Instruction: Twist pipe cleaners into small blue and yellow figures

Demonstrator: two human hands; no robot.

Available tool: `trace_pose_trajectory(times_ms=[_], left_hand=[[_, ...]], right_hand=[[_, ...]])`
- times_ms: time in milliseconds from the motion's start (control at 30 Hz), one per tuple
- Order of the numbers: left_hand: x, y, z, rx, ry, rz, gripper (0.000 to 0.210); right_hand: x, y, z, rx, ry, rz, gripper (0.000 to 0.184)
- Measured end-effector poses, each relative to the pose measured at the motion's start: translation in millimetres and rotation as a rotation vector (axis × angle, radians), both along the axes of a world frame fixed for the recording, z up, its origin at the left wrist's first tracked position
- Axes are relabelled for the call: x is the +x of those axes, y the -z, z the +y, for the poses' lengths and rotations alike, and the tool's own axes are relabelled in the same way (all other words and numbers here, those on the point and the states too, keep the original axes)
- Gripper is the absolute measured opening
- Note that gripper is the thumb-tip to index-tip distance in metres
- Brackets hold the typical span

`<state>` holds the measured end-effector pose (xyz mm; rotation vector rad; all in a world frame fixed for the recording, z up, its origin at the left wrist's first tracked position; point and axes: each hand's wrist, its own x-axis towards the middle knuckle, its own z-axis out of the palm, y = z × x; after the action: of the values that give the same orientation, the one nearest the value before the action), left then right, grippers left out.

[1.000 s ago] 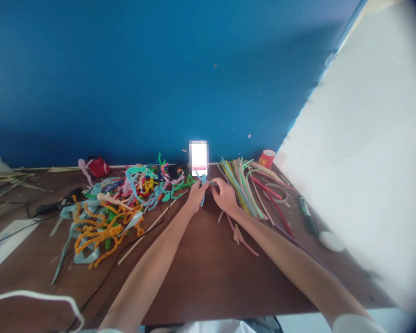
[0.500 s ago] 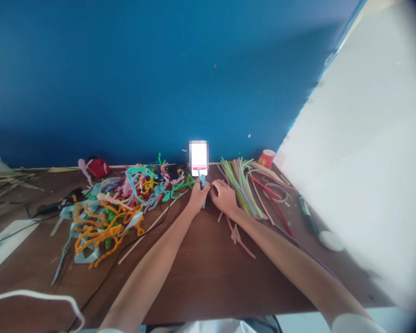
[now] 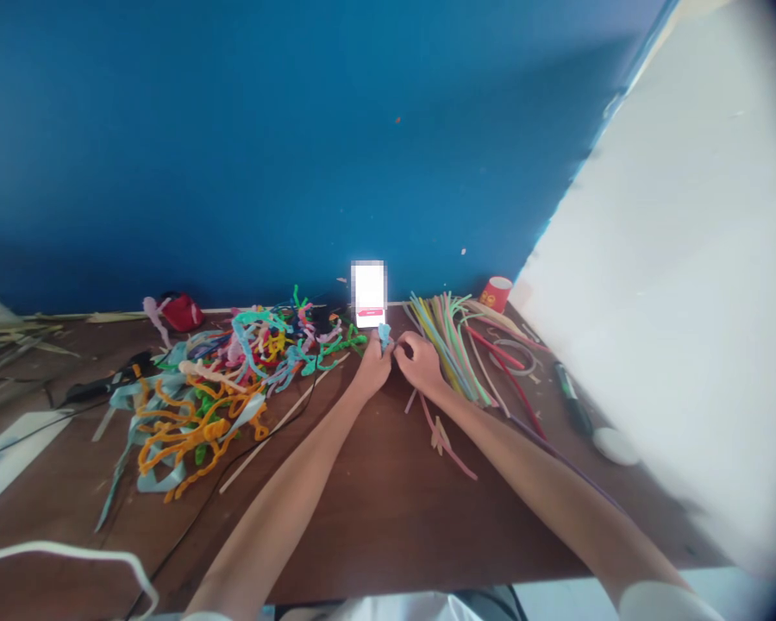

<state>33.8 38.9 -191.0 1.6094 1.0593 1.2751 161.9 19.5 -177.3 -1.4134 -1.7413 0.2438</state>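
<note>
Near the middle of the desk, my left hand (image 3: 373,366) is closed on a light blue fuzzy pipe cleaner piece (image 3: 384,333), whose top pokes up above the fingers. Close to its right side, my right hand (image 3: 419,360) makes a pinch, thumb and forefinger curled into a ring. A thin pale strand seems to run between the two hands, but what the right fingertips hold is too small to make out. Right behind the hands stands a lit screen (image 3: 370,293). A pink pipe cleaner with a small beige twist (image 3: 441,438) lies below my right wrist.
At left is a tangled heap of coloured pipe cleaners (image 3: 252,345), with an orange bunch (image 3: 213,429) in front. Straight pastel pipe cleaners (image 3: 456,349) lie to the right, near a red paper cup (image 3: 495,294) and a marker (image 3: 574,399). A black cable (image 3: 233,466) crosses the desk.
The blue piece has shifted slightly, and its lower end no longer shows below my left hand. My right hand has turned a little, its finger ring now more visible.
</note>
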Motion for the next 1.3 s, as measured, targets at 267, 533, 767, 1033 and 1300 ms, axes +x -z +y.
trace_pose_trajectory(times_ms=[267,533,767,1033,1300], left_hand=[[3.8,-4.8,-6.2,0.064,-0.031,0.056,0.013],[5.5,-5.5,-5.7,0.083,-0.142,0.202,0.011],[-1.3,-1.1,-0.9,-0.019,-0.114,0.07,0.016],[-2.4,0.9,1.8,-0.08,-0.117,-0.022,0.016],[-2.3,-4.0,-1.0,-0.071,-0.052,0.091,0.021]], right_hand=[[-3.1,-1.0,-6.9,0.107,0.072,-0.202,0.007],[-3.3,2.8,-3.5,0.083,-0.028,-0.208,0.023],[-4.1,7.6,-0.6,-0.071,-0.008,-0.284,0.024],[-6.8,8.3,-4.2,0.043,0.016,-0.282,0.02],[-4.5,6.0,-3.7,0.164,0.062,-0.183,0.022]])
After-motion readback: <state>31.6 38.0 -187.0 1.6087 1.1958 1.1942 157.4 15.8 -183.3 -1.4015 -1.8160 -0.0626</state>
